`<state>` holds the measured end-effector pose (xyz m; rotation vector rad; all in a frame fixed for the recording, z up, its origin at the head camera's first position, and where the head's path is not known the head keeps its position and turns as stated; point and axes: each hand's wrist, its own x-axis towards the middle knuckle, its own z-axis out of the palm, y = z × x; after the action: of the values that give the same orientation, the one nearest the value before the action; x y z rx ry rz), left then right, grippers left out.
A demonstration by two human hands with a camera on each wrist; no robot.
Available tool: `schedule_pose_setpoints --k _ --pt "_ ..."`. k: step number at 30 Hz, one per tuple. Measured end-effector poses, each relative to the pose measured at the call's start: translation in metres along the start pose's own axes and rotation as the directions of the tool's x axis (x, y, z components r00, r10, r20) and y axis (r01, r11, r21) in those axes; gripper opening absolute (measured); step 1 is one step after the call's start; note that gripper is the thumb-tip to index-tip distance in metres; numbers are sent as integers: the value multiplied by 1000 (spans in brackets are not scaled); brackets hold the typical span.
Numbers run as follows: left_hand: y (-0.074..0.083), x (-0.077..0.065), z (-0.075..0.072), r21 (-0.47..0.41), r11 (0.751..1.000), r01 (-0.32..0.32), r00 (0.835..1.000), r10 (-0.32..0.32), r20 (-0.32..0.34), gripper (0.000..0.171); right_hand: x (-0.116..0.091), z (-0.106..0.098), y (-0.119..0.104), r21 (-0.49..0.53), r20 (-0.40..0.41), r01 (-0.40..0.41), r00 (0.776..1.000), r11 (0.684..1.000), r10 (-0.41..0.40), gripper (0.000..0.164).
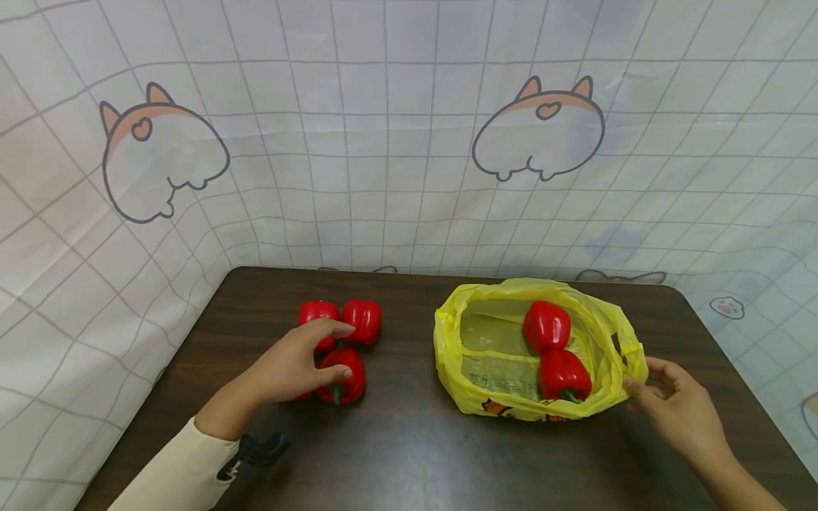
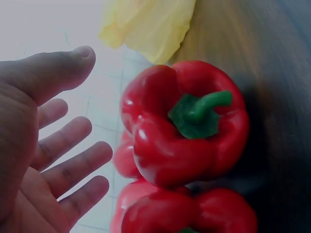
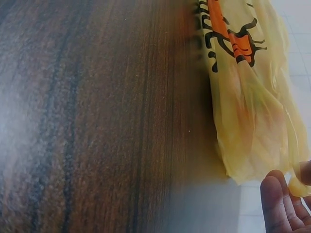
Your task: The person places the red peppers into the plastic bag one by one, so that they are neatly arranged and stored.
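Observation:
My left hand [image 1: 290, 365] hovers over a cluster of several red bell peppers on the left of the table, its fingers spread and nothing between them. In the left wrist view, the nearest bell pepper [image 2: 187, 121] shows its green stem, and the thumb and fingers stand apart from it. On the right, a yellow plastic bag [image 1: 450, 362] lies with its mouth spread wide. Two bell peppers, one behind [image 1: 547, 326] and one in front [image 1: 565, 376], lie inside it. My right hand [image 1: 684, 408] pinches the bag's right edge near the handle between thumb and fingers.
The dark wooden table [image 1: 409, 461] ends at a far edge against a white gridded cloth [image 1: 409, 142] with cartoon animal drawings. A black strap [image 1: 255, 451] sits at my left wrist. Bare tabletop lies between the pepper cluster and the bag.

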<state>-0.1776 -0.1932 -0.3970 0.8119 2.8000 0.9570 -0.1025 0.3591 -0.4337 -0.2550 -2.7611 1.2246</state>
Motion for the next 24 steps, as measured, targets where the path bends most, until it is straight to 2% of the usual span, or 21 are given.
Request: schedule_pose_setpoints --k 18,24 --pt "-12 -5 11 70 998 -9 1000 8 9 62 0 2 0 -34 0 1 1000 999 -1 61" --pt "-13 -4 13 71 998 0 999 -3 37 63 1 2 -1 -32 -2 1 1000 999 -1 61"
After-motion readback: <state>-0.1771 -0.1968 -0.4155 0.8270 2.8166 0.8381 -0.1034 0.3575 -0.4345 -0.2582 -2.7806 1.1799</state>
